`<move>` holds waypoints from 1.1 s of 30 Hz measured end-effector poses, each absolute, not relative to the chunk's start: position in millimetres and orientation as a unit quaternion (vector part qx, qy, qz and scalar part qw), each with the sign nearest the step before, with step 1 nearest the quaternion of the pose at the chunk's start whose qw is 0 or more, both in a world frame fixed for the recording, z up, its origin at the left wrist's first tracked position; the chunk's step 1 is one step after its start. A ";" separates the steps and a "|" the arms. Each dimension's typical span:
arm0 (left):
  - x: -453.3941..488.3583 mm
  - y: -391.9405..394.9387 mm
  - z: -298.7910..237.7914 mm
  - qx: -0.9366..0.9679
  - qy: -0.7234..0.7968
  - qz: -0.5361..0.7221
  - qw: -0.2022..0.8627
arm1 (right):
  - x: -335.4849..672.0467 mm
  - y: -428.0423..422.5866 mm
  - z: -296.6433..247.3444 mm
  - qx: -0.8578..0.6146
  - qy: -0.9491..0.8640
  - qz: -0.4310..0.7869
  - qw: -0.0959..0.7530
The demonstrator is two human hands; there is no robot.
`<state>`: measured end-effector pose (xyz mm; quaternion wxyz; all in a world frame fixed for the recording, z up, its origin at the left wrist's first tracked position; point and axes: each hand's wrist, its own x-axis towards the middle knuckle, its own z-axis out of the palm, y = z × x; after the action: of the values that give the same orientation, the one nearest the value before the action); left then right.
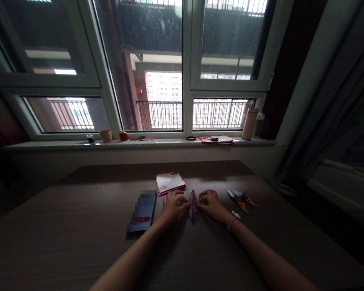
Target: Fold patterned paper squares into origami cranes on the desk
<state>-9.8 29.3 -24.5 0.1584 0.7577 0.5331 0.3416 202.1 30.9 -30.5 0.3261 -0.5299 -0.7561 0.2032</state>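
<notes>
A folded piece of patterned paper [193, 207], narrow and pointed at both ends, stands between my hands on the brown table [78, 242]. My left hand [173, 206] pinches its left edge between thumb and fingers. From the other side, my right hand [211, 204] pinches its right edge, with a bracelet on the wrist. Just beyond my left hand lies a stack of square paper sheets [170, 182]. Left of that hand is a dark phone [143, 212] with its screen partly blurred. Several folded paper pieces [241, 199] rest to the right of my right hand.
Along the windowsill [166, 143] stand a paper cup [106, 136], a small red jar [123, 136], a dark ring [190, 138], printed papers [216, 139] with a dark item on top, and a tan bottle [250, 123]. A curtain [327, 89] hangs at the right.
</notes>
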 end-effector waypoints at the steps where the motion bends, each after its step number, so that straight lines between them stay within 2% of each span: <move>1: -9.3 28.5 -23.9 0.759 0.536 0.336 0.155 | 201.8 30.3 -30.4 -0.527 -0.761 0.198 0.322; 11: -1.6 21.4 -13.1 0.752 0.587 0.262 0.146 | 198.8 27.6 -29.4 -0.508 -0.778 0.175 0.326; 33: -1.6 25.6 -12.3 0.748 0.585 0.264 0.169 | 195.8 28.5 -28.2 -0.522 -0.766 0.180 0.329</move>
<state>-1.6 25.6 -12.3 0.1688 0.7482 0.5850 0.2637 195.8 28.5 -28.2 0.3286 -0.5220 -0.7664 0.1795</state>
